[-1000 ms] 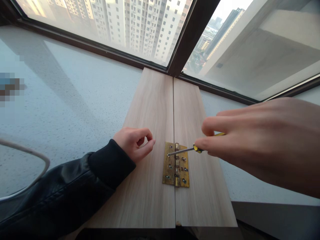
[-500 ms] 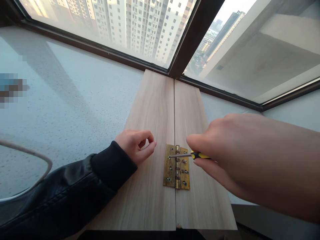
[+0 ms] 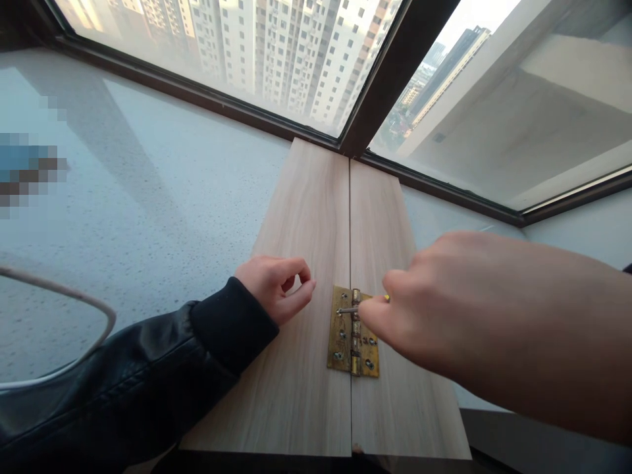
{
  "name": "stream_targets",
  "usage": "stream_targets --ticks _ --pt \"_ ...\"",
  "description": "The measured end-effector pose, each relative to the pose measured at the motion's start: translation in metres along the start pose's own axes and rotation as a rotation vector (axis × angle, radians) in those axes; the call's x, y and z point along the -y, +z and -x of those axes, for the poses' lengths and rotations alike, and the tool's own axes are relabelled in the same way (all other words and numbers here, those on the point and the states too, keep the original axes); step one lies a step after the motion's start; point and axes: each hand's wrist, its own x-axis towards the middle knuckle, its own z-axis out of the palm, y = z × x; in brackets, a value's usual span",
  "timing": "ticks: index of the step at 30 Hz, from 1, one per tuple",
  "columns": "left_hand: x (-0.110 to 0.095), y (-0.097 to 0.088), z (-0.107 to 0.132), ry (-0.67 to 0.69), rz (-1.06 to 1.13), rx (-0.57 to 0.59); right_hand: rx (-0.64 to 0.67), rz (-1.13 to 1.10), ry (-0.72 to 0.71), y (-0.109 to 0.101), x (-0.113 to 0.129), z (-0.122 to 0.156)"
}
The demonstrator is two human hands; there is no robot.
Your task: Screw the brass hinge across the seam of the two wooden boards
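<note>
A brass hinge (image 3: 340, 342) lies across the seam between two pale wooden boards, with screws in several of its holes. My right hand (image 3: 444, 316) is closed around a screwdriver (image 3: 349, 310); the fist hides most of its handle. The shaft runs left over the hinge knuckle, and its tip meets a screw (image 3: 338, 312) in the left leaf. My left hand (image 3: 276, 286) rests on the left board (image 3: 301, 217), beside the hinge and apart from it. Its thumb and forefinger are pinched in a loop; whatever they hold, if anything, cannot be made out.
The right board (image 3: 382, 210) reaches back to a dark window frame (image 3: 368, 85). Below both boards is a white speckled sill (image 3: 197, 151). A pale cable (image 3: 93, 306) curves past my left sleeve. Something blurred into blocks (image 3: 24, 158) sits at the far left.
My right hand has turned and slid left along the screwdriver, now covering most of the handle and part of the hinge. The left hand keeps its pose. The whole view has shifted slightly.
</note>
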Motion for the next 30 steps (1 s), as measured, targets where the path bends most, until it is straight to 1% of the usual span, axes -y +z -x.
stream_targets --ticks 2,5,6,7,8,10,11,13,15,16,18,20,22,24,27,28,30 --pt "0.000 0.000 0.000 0.001 0.004 0.002 0.055 -0.044 0.064 -0.001 0.000 -0.006" --pt "0.000 0.000 0.000 0.000 0.010 0.001 0.198 -0.048 0.260 -0.005 0.000 -0.010" --pt "0.000 0.001 0.000 0.001 0.011 0.001 0.223 -0.040 0.264 -0.007 0.001 -0.008" --pt "0.000 0.001 0.000 0.002 0.010 0.001 0.211 -0.030 0.197 -0.009 0.002 -0.005" --pt "0.000 0.001 0.000 0.003 0.008 0.001 0.179 0.004 0.093 -0.011 0.003 -0.001" --pt "0.000 0.000 0.001 0.006 0.005 0.000 0.095 0.125 -0.127 -0.014 0.006 0.008" --pt "0.000 0.000 0.001 0.007 0.005 0.001 0.062 0.193 -0.208 -0.015 0.007 0.012" --pt "0.000 0.000 0.000 0.009 0.007 0.002 0.013 0.304 -0.309 -0.016 0.008 0.016" --pt "0.000 0.001 0.000 0.008 0.006 0.000 -0.005 0.305 -0.344 -0.015 0.006 0.014" --pt "0.000 0.001 0.000 0.008 0.005 0.000 -0.016 0.272 -0.337 -0.015 0.005 0.011" --pt "0.000 0.001 0.000 0.009 0.009 0.002 -0.033 0.172 -0.259 -0.012 0.001 0.003" --pt "0.000 0.001 0.000 0.008 0.012 0.002 -0.073 0.086 -0.110 -0.007 -0.001 0.000" --pt "0.000 0.001 0.000 0.004 0.009 0.000 -0.118 0.060 0.056 -0.001 -0.002 0.003" --pt "0.001 0.001 0.000 0.004 0.005 0.003 -0.140 0.045 0.162 0.006 -0.005 0.014" --pt "0.002 0.001 0.000 0.013 0.008 0.002 -0.108 0.042 0.222 0.012 -0.016 0.039" --pt "0.002 0.001 0.000 0.016 0.008 0.001 -0.082 0.070 0.244 0.013 -0.022 0.048" --pt "0.003 0.002 0.000 0.023 0.004 0.006 -0.083 0.130 0.310 0.015 -0.034 0.062"
